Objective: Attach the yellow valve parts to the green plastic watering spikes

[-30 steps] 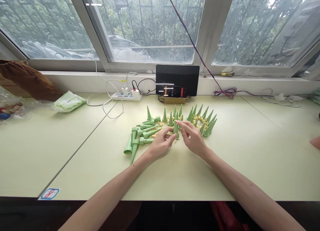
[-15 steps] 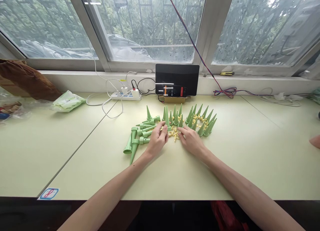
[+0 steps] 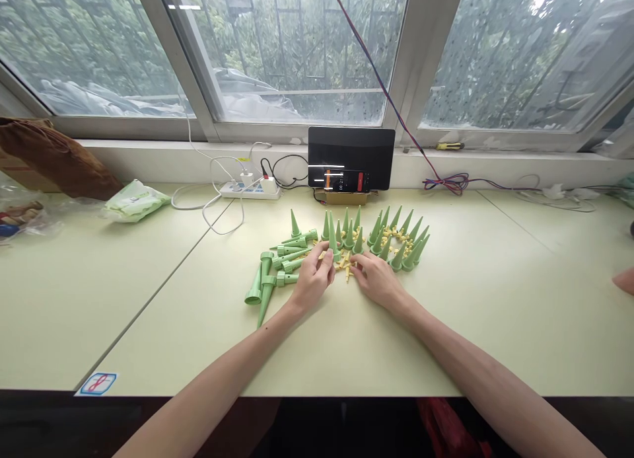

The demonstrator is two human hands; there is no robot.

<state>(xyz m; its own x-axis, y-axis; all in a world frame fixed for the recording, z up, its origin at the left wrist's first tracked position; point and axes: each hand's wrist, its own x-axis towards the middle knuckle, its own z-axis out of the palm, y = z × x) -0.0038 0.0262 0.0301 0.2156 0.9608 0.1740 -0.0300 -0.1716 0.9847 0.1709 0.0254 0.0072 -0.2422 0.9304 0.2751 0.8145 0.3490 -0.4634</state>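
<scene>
Left hand [image 3: 311,281]: fingers curled, thumb and forefinger closed about the base of one green cone [image 3: 332,236], which stands tip up just beyond the knuckles. Gripping it low at the wide end likely keeps the cone steady and its open base close to the table [image 3: 470,326].

Right hand [image 3: 380,281]: palm down, fingertips lowered into the scatter of yellow pieces [image 3: 345,266] between the two hands. Whether it pinches one cannot be told; the pieces are too small and the fingers cover them.

Both wrists rest low on the table, hands near each other but apart.

Around the hands: a cluster of standing cones [image 3: 403,236] behind and to the right, tips up, packed close, with more yellow bits among them. To the left, a loose heap of lying cones [image 3: 287,254], on their sides and pointing various ways. The standing cluster crowds the right hand's far side; the heap lies just beside the left hand.

Farther back: a phone [image 3: 347,180] propped against a black screen [image 3: 351,147], and a power strip [image 3: 250,191] with white cables. A wipes packet [image 3: 133,200] and a brown bag [image 3: 54,157] sit far left. A red and blue wire [image 3: 446,180] runs along the sill. Another person's hand [image 3: 625,281] shows at the right edge, well apart.
</scene>
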